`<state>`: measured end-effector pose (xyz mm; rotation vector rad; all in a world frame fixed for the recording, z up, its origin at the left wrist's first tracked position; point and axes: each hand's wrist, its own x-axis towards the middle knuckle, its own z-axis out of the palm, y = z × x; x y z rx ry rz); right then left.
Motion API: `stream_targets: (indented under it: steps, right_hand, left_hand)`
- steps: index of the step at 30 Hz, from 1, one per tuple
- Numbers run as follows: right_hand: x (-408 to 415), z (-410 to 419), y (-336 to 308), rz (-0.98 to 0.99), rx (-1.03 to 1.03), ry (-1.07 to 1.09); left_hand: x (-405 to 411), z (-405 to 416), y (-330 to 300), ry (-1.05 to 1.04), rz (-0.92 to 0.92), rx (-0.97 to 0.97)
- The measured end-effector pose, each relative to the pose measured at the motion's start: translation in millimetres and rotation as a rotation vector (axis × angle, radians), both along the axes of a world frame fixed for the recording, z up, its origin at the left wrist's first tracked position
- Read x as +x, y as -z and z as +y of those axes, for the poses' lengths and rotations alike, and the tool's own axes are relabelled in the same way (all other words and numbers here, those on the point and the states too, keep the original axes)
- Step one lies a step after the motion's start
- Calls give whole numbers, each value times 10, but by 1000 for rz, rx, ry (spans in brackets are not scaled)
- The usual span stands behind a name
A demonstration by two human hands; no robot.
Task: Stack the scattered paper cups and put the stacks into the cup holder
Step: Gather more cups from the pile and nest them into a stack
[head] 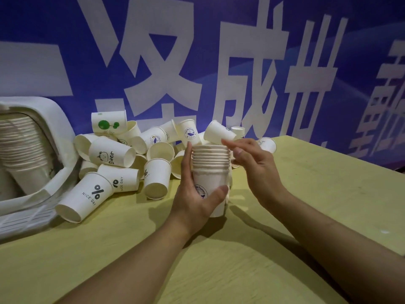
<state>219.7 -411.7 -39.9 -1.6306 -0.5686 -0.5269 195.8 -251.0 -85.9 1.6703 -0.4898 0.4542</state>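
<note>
Stacking step: my left hand (198,194) grips the nested stack (211,172) upright on the counter (306,205), my right hand (252,163) hovers spread beside its rim, holding nothing; next, judged: pick a loose cup (220,132), seat it squarely

Left hand (197,194) holds the cup stack (211,172); right hand (252,163) hovers beside its rim.
</note>
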Motion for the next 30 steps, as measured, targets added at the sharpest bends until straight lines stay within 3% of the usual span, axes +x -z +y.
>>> stream_targets:
  steps: [4,7,10,13,19,26,30]
  right_hand:
    - [82,-17,55,-23,-87,98]
    - [425,-257,44,-1,-122,469]
    - [864,-623,66,173,-294,778]
    - [1171,-919,160,373,-372,918]
    - [1404,-1245,314,530,-265,884]
    - [1442,-1255,361,596,-441,797]
    - [1477,-1257,348,584,-348,783]
  left_hand:
    - [3,7,-17,-21,-18,-48]
    - [2,-7,-14,2,-19,-61]
    - [1,-23,-9,43,-14,-27]
    - [20,-24,3,56,-8,2]
    - [55,-24,28,58,-12,-6]
    - [33,-23,37,55,-26,16]
    - [21,-28,26,66,-27,25]
